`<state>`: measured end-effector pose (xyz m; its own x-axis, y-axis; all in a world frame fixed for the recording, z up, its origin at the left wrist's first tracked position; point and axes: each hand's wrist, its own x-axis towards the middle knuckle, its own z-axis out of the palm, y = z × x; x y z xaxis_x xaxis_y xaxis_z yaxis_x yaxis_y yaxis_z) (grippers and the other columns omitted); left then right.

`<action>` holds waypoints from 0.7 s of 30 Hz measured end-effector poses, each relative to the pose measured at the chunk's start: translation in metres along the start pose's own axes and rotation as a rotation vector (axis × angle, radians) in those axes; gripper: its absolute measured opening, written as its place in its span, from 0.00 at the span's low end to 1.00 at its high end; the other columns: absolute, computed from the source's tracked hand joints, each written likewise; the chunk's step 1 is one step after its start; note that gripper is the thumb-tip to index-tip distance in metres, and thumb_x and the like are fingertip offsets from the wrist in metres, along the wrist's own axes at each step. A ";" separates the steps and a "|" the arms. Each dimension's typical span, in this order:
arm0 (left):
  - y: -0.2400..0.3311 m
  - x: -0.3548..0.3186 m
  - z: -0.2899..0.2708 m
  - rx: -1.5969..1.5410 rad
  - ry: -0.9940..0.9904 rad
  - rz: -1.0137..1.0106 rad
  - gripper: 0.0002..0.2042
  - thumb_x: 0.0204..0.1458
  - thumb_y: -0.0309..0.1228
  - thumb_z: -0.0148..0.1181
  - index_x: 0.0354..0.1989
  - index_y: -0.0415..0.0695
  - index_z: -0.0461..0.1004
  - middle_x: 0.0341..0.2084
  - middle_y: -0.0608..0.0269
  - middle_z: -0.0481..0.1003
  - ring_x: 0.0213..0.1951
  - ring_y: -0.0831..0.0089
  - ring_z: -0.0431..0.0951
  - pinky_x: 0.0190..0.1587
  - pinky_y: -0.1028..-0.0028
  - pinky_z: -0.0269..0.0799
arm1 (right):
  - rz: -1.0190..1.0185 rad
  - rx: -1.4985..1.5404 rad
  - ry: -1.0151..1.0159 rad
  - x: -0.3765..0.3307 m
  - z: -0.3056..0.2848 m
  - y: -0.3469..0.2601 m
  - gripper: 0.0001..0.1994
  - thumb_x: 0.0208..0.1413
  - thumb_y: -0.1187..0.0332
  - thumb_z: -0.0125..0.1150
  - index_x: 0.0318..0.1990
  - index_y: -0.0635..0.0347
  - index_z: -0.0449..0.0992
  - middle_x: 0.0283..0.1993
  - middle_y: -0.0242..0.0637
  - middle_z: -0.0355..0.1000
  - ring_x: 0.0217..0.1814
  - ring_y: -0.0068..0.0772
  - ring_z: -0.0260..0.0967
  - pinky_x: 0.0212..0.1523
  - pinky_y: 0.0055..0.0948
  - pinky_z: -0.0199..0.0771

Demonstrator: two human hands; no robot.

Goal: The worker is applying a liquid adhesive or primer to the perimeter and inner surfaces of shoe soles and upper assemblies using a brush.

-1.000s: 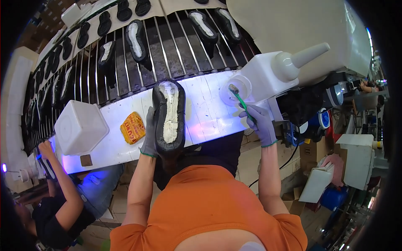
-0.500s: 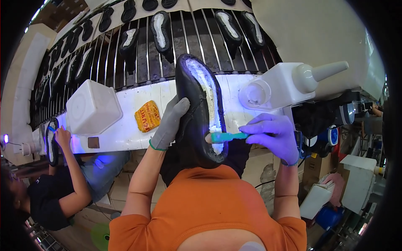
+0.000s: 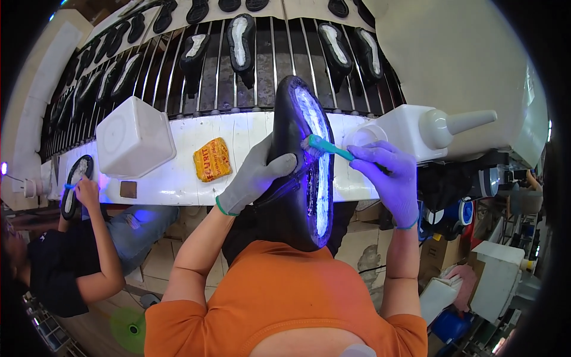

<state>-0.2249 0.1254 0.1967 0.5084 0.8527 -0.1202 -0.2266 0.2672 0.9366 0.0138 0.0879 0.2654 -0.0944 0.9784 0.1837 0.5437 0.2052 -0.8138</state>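
Note:
My left hand (image 3: 262, 171), in a grey glove, grips the side of a black shoe upper (image 3: 284, 214) held bottom side up, its toe and heel running lengthwise before me. A long whitish strip with a wet shine runs down the shoe's underside. In my gloved right hand (image 3: 389, 172) is a teal-handled brush (image 3: 330, 147), pinched between thumb and fingers. The bristles touch the edge of the underside, around its middle. A white bottle with a long spout (image 3: 410, 128) lies just beyond my right hand.
On the white bench (image 3: 178, 189) are a white square container (image 3: 135, 138), a yellow packet (image 3: 212, 159) and a small brown square (image 3: 128, 189). Behind runs a roller rack (image 3: 267, 65) carrying several black shoes. At left, a co-worker's hand (image 3: 87, 191) works on a sole (image 3: 76, 169).
The brush has moved from near the shoe's close end up to its middle edge. My left hand has turned the shoe, tilting its underside more to the right.

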 end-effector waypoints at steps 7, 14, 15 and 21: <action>-0.003 -0.001 0.000 0.219 -0.056 0.056 0.41 0.45 0.52 0.65 0.62 0.35 0.59 0.47 0.55 0.74 0.49 0.68 0.74 0.55 0.68 0.67 | -0.060 -0.016 0.052 0.017 0.002 0.008 0.11 0.48 0.74 0.67 0.41 0.61 0.82 0.29 0.35 0.75 0.29 0.22 0.69 0.31 0.22 0.67; 0.003 -0.002 -0.002 0.624 -0.003 0.141 0.43 0.41 0.51 0.66 0.64 0.41 0.59 0.41 0.52 0.78 0.42 0.60 0.80 0.50 0.68 0.71 | 0.012 0.036 0.134 0.036 0.009 0.013 0.10 0.50 0.73 0.66 0.40 0.62 0.82 0.27 0.31 0.73 0.26 0.16 0.63 0.27 0.18 0.60; 0.003 -0.002 -0.003 0.687 -0.001 0.158 0.43 0.40 0.51 0.67 0.64 0.42 0.58 0.39 0.52 0.79 0.40 0.59 0.81 0.49 0.68 0.72 | 0.036 0.034 0.158 0.039 0.009 0.014 0.10 0.50 0.72 0.66 0.40 0.62 0.82 0.27 0.31 0.73 0.25 0.14 0.62 0.26 0.17 0.58; -0.001 0.001 -0.008 0.673 -0.032 0.153 0.43 0.39 0.50 0.68 0.64 0.44 0.59 0.38 0.52 0.79 0.39 0.58 0.81 0.47 0.68 0.73 | -0.009 0.062 0.161 0.049 0.000 0.021 0.10 0.50 0.72 0.66 0.41 0.62 0.82 0.27 0.28 0.72 0.26 0.12 0.60 0.26 0.17 0.56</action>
<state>-0.2304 0.1295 0.1929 0.5382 0.8423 0.0299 0.2617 -0.2008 0.9440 0.0208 0.1400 0.2573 0.0382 0.9612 0.2732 0.4906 0.2201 -0.8431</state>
